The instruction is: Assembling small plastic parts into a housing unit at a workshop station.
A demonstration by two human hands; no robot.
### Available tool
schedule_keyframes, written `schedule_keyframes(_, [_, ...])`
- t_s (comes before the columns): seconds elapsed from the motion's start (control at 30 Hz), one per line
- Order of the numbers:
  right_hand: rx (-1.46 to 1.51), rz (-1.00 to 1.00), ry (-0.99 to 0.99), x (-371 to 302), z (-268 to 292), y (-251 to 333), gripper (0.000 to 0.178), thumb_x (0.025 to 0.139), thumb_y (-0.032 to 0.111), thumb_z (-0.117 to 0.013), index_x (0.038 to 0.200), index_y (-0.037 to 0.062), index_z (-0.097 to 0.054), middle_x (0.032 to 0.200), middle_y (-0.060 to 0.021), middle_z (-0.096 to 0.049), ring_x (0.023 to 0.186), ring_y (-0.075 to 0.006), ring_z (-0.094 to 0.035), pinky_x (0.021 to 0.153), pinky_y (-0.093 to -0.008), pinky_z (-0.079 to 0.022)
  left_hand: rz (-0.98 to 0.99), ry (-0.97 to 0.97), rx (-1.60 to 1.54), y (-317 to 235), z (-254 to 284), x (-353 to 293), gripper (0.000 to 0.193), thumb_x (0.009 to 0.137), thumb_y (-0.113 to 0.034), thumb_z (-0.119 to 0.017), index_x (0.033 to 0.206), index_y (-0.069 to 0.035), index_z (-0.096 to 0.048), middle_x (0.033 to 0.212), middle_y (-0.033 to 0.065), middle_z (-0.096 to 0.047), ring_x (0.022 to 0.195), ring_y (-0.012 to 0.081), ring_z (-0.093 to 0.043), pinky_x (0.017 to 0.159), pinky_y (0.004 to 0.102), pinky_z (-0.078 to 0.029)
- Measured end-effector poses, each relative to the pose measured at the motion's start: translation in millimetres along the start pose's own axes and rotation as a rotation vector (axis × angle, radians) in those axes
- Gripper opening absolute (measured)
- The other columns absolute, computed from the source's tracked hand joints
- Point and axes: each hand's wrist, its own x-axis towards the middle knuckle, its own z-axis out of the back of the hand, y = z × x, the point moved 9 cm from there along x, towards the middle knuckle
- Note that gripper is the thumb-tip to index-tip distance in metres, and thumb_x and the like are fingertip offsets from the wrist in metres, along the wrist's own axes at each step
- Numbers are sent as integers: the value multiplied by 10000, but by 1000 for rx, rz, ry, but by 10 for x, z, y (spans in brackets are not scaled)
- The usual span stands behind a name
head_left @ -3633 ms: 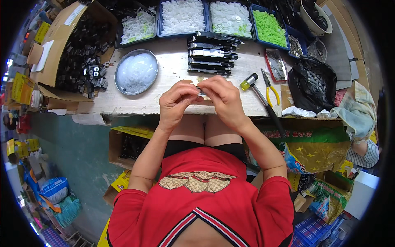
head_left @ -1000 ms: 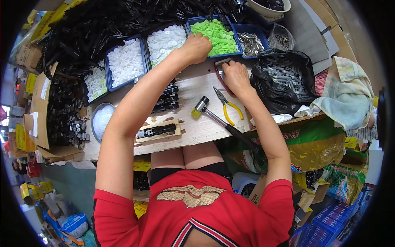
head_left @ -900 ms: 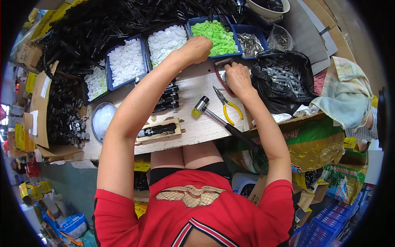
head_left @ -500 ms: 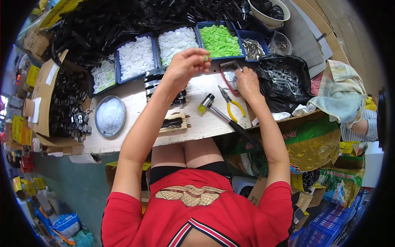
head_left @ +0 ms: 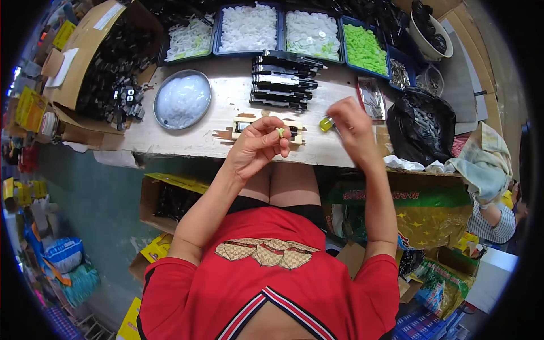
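Note:
My left hand (head_left: 258, 148) pinches a small pale green plastic piece (head_left: 280, 131) between thumb and fingertips. It is above a light wooden block (head_left: 240, 122) that holds a black part, largely hidden by the fingers. My right hand (head_left: 354, 131) hovers to the right with curled, slightly blurred fingers; whatever they hold is not visible. Beside its fingertips shows the yellow end of a hammer (head_left: 327, 123), whose handle is covered by the hand. Beyond both hands lies a row of long black plastic parts (head_left: 283, 80) on the white worktable (head_left: 187, 140).
Along the back stand trays of white pieces (head_left: 249, 28), whitish discs (head_left: 311, 34) and green pieces (head_left: 365, 50). A round dish (head_left: 182, 99) and a carton of black parts (head_left: 110, 73) are at left. At right are a red-edged case (head_left: 372, 97) and a black bag (head_left: 422, 124).
My left hand has come back from near the green tray to the wooden block, still pinching the green piece. My right hand has left the red-edged case and moved nearer the hammer.

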Motion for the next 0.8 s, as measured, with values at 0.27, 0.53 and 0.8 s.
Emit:
schedule_keyframes(0.27, [63,197,186,73,-550,620,145,746,-46,-565,872,25,-568,849,-101,-511,795,-271,-520,658,-329,-437,1,18,-81,19,106,-204,129,846,-62,-570,973,-52,-587,868,107,-615,743,156,-607,638,318,-509])
schedule_keyframes(0.53, [69,244,190,76,-623,690,141,735,-32,-563,864,23,-574,838,-97,-512,791,-265,-525,661,-324,-436,-49,-46,37,-36,194,-224,114,834,-50,-587,944,-38,-563,835,102,-623,691,175,-607,619,310,-502])
schedule_keyframes(0.8, [241,171,237,74,-709,605,119,757,-61,-559,852,9,-572,820,-81,-512,767,-207,-541,635,-278,-443,-151,-46,176,-127,146,-261,110,814,-17,-602,919,-20,-567,843,105,-620,686,185,-602,621,304,-503])
